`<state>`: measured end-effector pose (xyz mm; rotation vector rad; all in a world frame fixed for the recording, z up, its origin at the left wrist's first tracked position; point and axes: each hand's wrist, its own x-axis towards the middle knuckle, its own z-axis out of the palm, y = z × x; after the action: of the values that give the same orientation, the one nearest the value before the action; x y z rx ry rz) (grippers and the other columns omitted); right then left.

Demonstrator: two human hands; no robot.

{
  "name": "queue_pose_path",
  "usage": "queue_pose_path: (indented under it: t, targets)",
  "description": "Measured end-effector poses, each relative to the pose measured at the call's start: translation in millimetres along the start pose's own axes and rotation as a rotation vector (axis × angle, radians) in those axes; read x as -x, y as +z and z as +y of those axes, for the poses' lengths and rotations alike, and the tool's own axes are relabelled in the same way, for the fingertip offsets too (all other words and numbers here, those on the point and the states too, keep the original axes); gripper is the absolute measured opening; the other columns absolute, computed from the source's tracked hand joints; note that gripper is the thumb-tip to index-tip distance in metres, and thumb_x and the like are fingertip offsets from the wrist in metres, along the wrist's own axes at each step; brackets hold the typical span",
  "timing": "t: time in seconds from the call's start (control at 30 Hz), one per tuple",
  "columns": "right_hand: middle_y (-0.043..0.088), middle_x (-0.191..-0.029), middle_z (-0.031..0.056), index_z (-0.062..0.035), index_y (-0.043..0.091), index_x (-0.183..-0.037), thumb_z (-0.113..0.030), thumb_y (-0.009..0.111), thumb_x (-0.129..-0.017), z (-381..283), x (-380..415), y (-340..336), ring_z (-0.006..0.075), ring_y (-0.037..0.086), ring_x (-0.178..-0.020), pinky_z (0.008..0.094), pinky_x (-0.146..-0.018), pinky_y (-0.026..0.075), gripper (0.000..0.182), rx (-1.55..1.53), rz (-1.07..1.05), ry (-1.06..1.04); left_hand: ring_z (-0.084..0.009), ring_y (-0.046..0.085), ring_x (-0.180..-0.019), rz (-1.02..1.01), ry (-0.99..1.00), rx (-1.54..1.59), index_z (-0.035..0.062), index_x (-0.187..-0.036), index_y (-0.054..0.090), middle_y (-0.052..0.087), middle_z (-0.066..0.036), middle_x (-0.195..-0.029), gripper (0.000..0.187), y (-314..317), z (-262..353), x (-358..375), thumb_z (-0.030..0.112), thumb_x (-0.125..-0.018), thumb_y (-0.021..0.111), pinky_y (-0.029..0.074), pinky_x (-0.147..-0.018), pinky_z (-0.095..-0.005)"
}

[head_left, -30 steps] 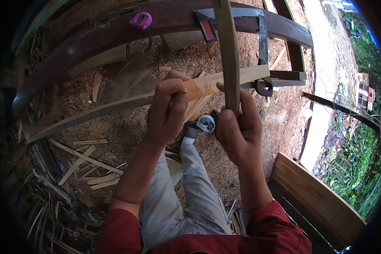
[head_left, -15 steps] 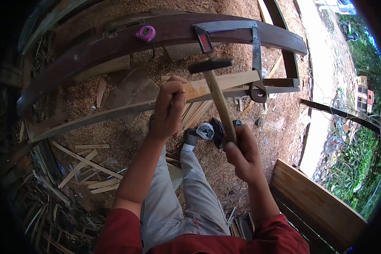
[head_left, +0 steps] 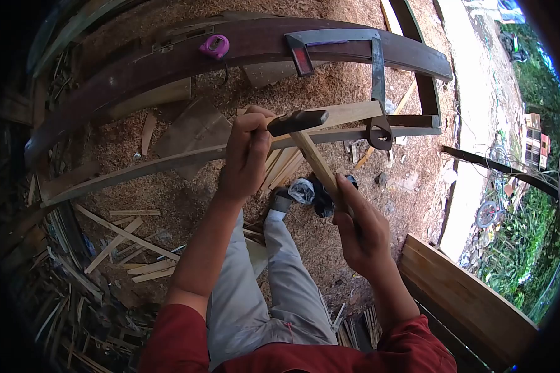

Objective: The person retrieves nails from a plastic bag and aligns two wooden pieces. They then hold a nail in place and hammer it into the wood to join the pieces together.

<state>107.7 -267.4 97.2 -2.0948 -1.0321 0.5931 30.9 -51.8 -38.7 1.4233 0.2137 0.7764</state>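
My right hand (head_left: pixel 364 230) is wrapped round the wooden handle of a hammer (head_left: pixel 317 163). The hammer's dark head lies over a pale wooden strip (head_left: pixel 348 113), close to my left fingers. My left hand (head_left: pixel 247 152) is closed at the strip's left end, thumb pressed against the curled fingers. Whether a nail is also pinched there I cannot make out, since the hammer head covers part of that spot. The strip rests across the near curved rail (head_left: pixel 199 158) of a wooden frame. A handsaw's brown grip (head_left: pixel 379 133) sits just beyond its right end.
A purple tape measure (head_left: pixel 214 46) and a metal square (head_left: pixel 298 56) lie on the dark far beam (head_left: pixel 249 46). Loose wood strips (head_left: pixel 121 242) litter the shavings-covered ground at left. A plank (head_left: pixel 466 292) stands at lower right. Dark cloth (head_left: pixel 322 198) lies by my foot.
The hammer head has come down and left, from above the strip to against it beside my left fingers. My right hand has shifted slightly down and right; my left hand stays in place.
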Motion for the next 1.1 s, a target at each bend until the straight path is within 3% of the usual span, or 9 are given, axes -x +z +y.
queue_pose_path:
  t: [0.17,0.23,0.33,0.47,0.57,0.77,0.87,1.03,1.1]
  targets:
    - [0.072,-0.108,0.0195,-0.0074,0.052,-0.154,0.003,0.061,-0.094,-2,-3,-2,0.0343,0.072,-0.082,0.0383,-0.071,0.057,0.062,0.096,-0.076,0.004,-0.005,0.037,-0.077,-0.023,0.01,0.019,0.0073,-0.119,0.046,0.051,-0.008,-0.117,0.015,-2,2,0,0.003,-0.107,0.037,0.041,-0.075,-0.0256]
    - [0.068,-0.094,0.0165,-0.0079,0.053,-0.153,0.004,0.062,-0.093,0,-3,3,0.0317,0.067,-0.072,0.0389,-0.063,0.054,0.062,0.018,0.089,-0.068,-0.0084,0.043,-0.087,0.02,-0.102,-0.031,0.0059,-0.127,0.046,0.055,-0.01,-0.125,0.019,-3,5,6,0.011,-0.11,0.039,0.041,-0.082,-0.0278]
    - [0.064,-0.086,0.0142,-0.0083,0.054,-0.153,0.005,0.062,-0.092,-5,-5,0,0.0296,0.062,-0.066,0.0398,-0.06,0.051,0.062,0.065,0.054,-0.075,-0.0072,0.04,-0.08,0.037,-0.031,-0.022,0.0066,-0.119,0.045,0.052,-0.009,-0.114,0.014,2,7,0,0.004,-0.107,0.04,0.041,-0.078,-0.0273]
    - [0.064,-0.087,0.0143,-0.0085,0.054,-0.153,0.005,0.063,-0.092,-4,-3,0,0.0294,0.062,-0.066,0.0394,-0.06,0.052,0.063,0.097,-0.001,-0.031,-0.0102,0.041,-0.083,0.012,0.064,-0.067,0.0067,-0.118,0.045,0.053,-0.009,-0.112,0.014,1,3,-2,0.003,-0.106,0.04,0.041,-0.081,-0.0297]
    - [0.063,-0.085,0.0142,-0.009,0.054,-0.153,0.006,0.062,-0.093,-5,-2,2,0.0299,0.062,-0.065,0.0398,-0.06,0.052,0.063,0.048,0.135,-0.132,-0.012,0.041,-0.084,0.009,0.047,-0.129,0.0068,-0.118,0.045,0.053,-0.009,-0.11,0.014,2,3,2,0.002,-0.106,0.04,0.04,-0.083,-0.031]
    - [0.062,-0.085,0.0146,-0.007,0.054,-0.152,0.006,0.063,-0.092,-5,0,1,0.0304,0.062,-0.066,0.04,-0.06,0.052,0.062,0.105,0.044,-0.061,-0.0122,0.039,-0.083,0.039,0.036,-0.043,0.0068,-0.115,0.047,0.053,-0.009,-0.109,0.012,5,4,2,0.002,-0.105,0.041,0.04,-0.082,-0.0309]
    - [0.062,-0.084,0.0145,-0.0065,0.054,-0.152,0.006,0.064,-0.092,-5,3,1,0.0306,0.062,-0.065,0.0402,-0.059,0.051,0.062,0.076,0.167,-0.146,-0.0122,0.04,-0.083,0.044,0.063,-0.103,0.0067,-0.115,0.047,0.053,-0.009,-0.107,0.012,6,2,3,0.002,-0.105,0.041,0.04,-0.081,-0.0311]
    - [0.063,-0.085,0.0149,-0.0038,0.053,-0.152,0.008,0.063,-0.091,-6,5,-9,0.0293,0.061,-0.064,0.0394,-0.059,0.051,0.063,0.2,-0.032,-0.021,-0.0125,0.042,-0.084,0.022,-0.027,-0.009,0.0064,-0.115,0.047,0.055,-0.01,-0.108,0.012,7,8,5,0.001,-0.105,0.042,0.041,-0.082,-0.0312]
    - [0.063,-0.086,0.0146,-0.0052,0.053,-0.153,0.007,0.063,-0.091,-6,4,-7,0.0293,0.06,-0.064,0.0393,-0.058,0.051,0.064,0.169,0.05,-0.08,-0.0111,0.043,-0.091,0.002,0.008,-0.055,0.0054,-0.12,0.047,0.053,-0.009,-0.116,0.015,4,4,8,0.007,-0.107,0.042,0.041,-0.089,-0.031]
